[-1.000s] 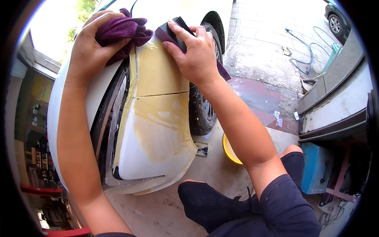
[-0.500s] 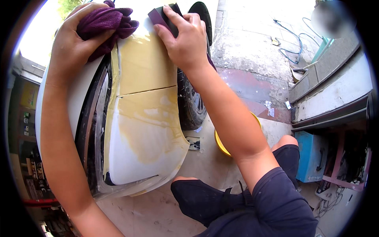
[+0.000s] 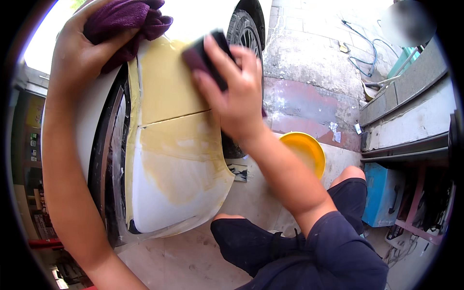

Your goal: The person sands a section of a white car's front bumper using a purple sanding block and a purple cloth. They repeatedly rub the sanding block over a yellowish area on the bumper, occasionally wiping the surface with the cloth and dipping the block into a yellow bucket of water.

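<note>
A white car body panel lies before me, its upper part coated in yellowish filler and a seam running across it. My right hand grips a dark sanding block with a purplish edge, held against or just over the filled area near the wheel arch; motion blurs it. Bunched in my left hand is a purple cloth, at the panel's far left side. Masking tape borders the coated area beside the dark window strip.
To the right of the car stands a yellow basin, partly behind my right forearm. A wheel shows beyond my right hand. A small flat plate lies by the bumper. At right are a blue box and a blue hose.
My right hand has drawn the sanding block back toward me over the filler. The wheel and basin show more now. My left hand still holds the cloth, slightly shifted left in view.
</note>
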A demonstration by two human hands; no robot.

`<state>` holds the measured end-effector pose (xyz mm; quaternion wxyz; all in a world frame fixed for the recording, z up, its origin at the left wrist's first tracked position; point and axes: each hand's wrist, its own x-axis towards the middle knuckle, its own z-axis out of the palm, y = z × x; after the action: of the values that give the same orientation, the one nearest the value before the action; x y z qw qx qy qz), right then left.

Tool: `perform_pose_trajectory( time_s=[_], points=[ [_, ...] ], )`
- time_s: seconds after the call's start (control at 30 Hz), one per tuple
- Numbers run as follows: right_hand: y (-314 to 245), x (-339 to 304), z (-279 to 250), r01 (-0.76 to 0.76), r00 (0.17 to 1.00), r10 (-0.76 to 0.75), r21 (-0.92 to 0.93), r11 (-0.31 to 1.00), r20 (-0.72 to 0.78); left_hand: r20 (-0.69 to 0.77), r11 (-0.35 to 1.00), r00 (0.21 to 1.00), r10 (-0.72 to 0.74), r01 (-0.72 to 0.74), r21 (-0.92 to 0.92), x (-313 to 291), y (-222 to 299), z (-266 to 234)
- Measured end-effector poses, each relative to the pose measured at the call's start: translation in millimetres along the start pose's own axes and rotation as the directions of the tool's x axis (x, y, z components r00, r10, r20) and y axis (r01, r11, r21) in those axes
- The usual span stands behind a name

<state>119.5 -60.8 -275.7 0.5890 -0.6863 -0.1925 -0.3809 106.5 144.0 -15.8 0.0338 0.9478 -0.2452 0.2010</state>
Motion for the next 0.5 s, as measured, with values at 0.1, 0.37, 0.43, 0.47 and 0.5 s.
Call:
perform_pose_trajectory(
  time_s=[0.1, 0.37, 0.43, 0.47, 0.5],
  points=[
    [-4.7, -54.1, -30.2, 0.031, 0.997, -0.033, 0.035, 0.999, 0.07, -0.057, 0.999, 0.998, 0.04, -0.042, -0.02, 12.7, 1.0, 13.4],
    [27.0, 47.3, 12.7, 0.022, 0.999, -0.022, -0.016, 1.0, -0.031, -0.008, 0.995, 0.995, -0.095, 0.095, 0.0, -0.9, 0.7, 5.2],
    [0.9, -14.0, -10.6, 0.043, 0.998, -0.043, 0.001, 0.999, 0.035, -0.022, 0.998, 0.998, -0.051, 0.052, 0.024, 1.0, -0.1, 3.8],
    [-6.7, -42.1, -26.8, 0.059, 0.995, -0.061, 0.033, 0.998, 0.084, -0.057, 1.0, 0.998, -0.002, 0.004, 0.026, 6.2, 1.5, 10.3],
    [-13.6, -46.5, -31.2, 0.06, 0.994, -0.062, 0.028, 0.998, 0.088, -0.063, 1.0, 0.998, -0.01, 0.01, 0.012, 7.0, 3.6, 12.8]
  ],
)
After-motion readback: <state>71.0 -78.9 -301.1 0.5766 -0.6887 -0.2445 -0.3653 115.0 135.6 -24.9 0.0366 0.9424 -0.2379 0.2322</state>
